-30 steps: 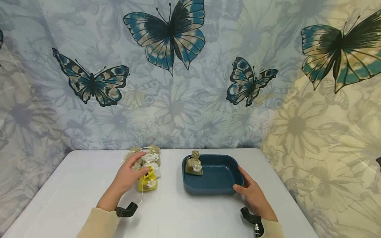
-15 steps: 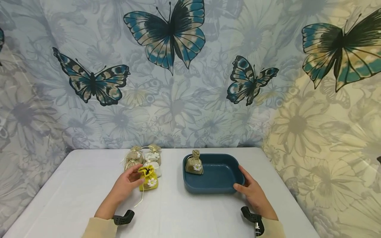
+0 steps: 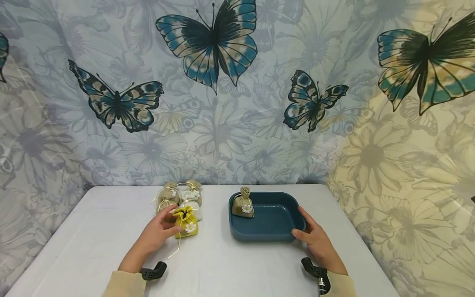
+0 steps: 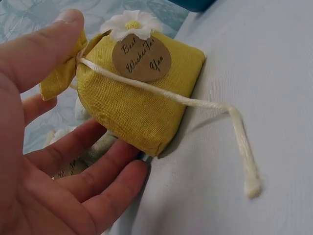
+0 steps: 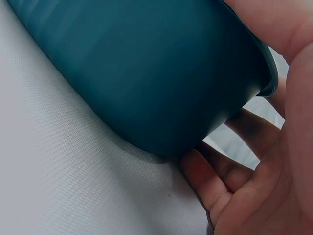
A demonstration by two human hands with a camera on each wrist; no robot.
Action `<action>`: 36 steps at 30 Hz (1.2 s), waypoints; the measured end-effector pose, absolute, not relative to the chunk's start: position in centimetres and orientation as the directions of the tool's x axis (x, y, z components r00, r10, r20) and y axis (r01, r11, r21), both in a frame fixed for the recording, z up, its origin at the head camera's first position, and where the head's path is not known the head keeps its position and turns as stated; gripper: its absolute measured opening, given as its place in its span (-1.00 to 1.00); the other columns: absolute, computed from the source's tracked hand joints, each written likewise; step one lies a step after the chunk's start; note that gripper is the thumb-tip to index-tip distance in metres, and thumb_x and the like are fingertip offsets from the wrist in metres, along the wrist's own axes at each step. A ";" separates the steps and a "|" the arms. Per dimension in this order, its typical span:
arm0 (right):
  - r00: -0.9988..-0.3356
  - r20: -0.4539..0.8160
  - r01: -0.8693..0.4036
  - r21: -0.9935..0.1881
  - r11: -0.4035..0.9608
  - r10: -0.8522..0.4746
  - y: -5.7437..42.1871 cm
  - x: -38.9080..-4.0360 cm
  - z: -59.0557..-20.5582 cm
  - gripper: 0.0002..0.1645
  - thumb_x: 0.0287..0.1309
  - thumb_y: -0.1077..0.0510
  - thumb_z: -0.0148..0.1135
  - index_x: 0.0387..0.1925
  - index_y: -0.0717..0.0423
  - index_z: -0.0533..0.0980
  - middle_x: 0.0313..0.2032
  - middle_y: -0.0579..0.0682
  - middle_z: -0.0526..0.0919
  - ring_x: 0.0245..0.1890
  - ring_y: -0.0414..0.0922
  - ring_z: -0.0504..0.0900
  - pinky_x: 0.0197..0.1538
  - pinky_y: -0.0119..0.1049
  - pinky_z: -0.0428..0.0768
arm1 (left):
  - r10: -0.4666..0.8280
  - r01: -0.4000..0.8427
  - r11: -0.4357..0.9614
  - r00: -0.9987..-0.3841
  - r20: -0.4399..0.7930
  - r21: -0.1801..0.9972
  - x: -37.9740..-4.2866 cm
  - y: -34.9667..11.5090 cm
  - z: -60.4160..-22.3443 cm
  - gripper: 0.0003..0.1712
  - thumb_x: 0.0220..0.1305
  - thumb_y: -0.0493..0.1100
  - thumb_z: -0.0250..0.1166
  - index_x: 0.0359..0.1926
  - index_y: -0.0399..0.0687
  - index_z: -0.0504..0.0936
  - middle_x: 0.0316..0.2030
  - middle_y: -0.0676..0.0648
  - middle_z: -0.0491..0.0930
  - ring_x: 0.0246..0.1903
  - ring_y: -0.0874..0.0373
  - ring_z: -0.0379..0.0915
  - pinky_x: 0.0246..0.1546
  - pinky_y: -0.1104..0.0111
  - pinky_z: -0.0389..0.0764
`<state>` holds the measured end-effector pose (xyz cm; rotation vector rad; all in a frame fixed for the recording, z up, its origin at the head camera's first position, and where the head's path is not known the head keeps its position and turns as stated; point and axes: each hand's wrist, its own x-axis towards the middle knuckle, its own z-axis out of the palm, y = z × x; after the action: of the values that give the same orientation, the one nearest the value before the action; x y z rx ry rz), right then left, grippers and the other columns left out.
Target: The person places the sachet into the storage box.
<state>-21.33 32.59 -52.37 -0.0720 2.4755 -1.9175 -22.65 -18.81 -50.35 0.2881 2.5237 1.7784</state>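
At the left of the table, my left hand (image 3: 156, 231) has its thumb and index finger about the gathered neck of a yellow drawstring sachet (image 4: 132, 103). This sachet carries a white flower, a round brown label and a trailing cream cord. My other left fingers spread behind it, near the beige sachets. On the right, my right hand (image 3: 315, 241) grips the end of a dark teal rectangular dish (image 3: 265, 237), thumb at the front of the rim and fingers round the far side. Inside the dish, at its left end, a beige sachet (image 3: 242, 206) with a white flower stands upright.
Behind the yellow sachet, several beige and white sachets (image 3: 191, 196) cluster near the back edge of the white-covered table (image 3: 219, 264). A butterfly-printed cloth (image 3: 222, 132) hangs directly beyond that edge. White tabletop lies between the cluster and the dish.
My left hand has come down from above the sachets to the yellow sachet's neck, and its cord has shifted. My right hand and the dish have stayed put.
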 end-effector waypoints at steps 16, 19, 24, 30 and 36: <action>-0.998 -0.008 -0.007 -0.974 0.228 -0.065 32.7 -21.3 -52.1 0.03 0.26 0.19 0.37 0.58 -0.06 0.00 0.51 0.21 -0.01 0.34 0.17 0.28 0.06 -0.45 0.45 | 0.158 0.084 0.324 -0.987 0.033 0.942 -22.5 -18.6 -51.4 -0.13 0.10 -0.27 0.53 0.42 -0.16 0.34 0.19 -0.32 0.47 -0.03 -0.08 0.57 -0.18 0.31 0.62; -0.997 -0.011 -0.006 -0.975 0.224 -0.073 32.7 -21.4 -52.0 0.02 0.28 0.18 0.35 0.59 -0.08 -0.02 0.52 0.17 -0.05 0.35 0.16 0.26 0.07 -0.44 0.45 | 0.139 0.075 0.354 -0.990 0.027 0.932 -22.7 -18.5 -51.3 -0.13 0.08 -0.26 0.54 0.41 -0.13 0.37 0.18 -0.29 0.49 -0.06 -0.04 0.58 -0.19 0.30 0.62; -0.997 -0.001 -0.017 -0.977 0.214 -0.082 32.6 -21.5 -51.9 0.01 0.29 0.20 0.33 0.59 -0.10 -0.01 0.52 0.17 -0.02 0.32 0.15 0.30 0.07 -0.41 0.47 | 0.108 0.083 0.438 -0.993 0.039 0.895 -22.6 -18.3 -51.0 -0.15 0.06 -0.19 0.57 0.36 -0.19 0.42 0.09 -0.24 0.57 -0.09 -0.02 0.58 -0.19 0.24 0.60; -0.997 0.013 -0.028 -0.979 0.201 -0.076 32.7 -21.6 -52.0 0.00 0.28 0.22 0.33 0.58 -0.09 0.01 0.51 0.18 0.00 0.32 0.16 0.30 0.07 -0.43 0.47 | 0.127 0.125 0.500 -0.989 0.071 0.857 -22.8 -18.2 -51.4 -0.27 0.10 -0.12 0.55 0.30 -0.15 0.53 0.08 -0.14 0.58 -0.05 0.05 0.56 -0.02 0.17 0.54; -0.998 0.016 -0.030 -0.976 0.217 -0.068 32.7 -21.6 -52.3 -0.01 0.27 0.22 0.34 0.58 -0.10 0.03 0.49 0.20 0.05 0.29 0.15 0.35 0.06 -0.42 0.48 | 0.147 0.133 0.483 -0.987 0.070 0.865 -22.8 -18.2 -51.6 -0.35 0.10 -0.17 0.54 0.24 -0.12 0.57 0.07 -0.10 0.55 -0.03 0.05 0.55 -0.02 0.19 0.55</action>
<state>-21.63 32.73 -52.28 -0.0983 2.4267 -1.9449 -22.77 -18.15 -51.60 0.2548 2.6933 1.5700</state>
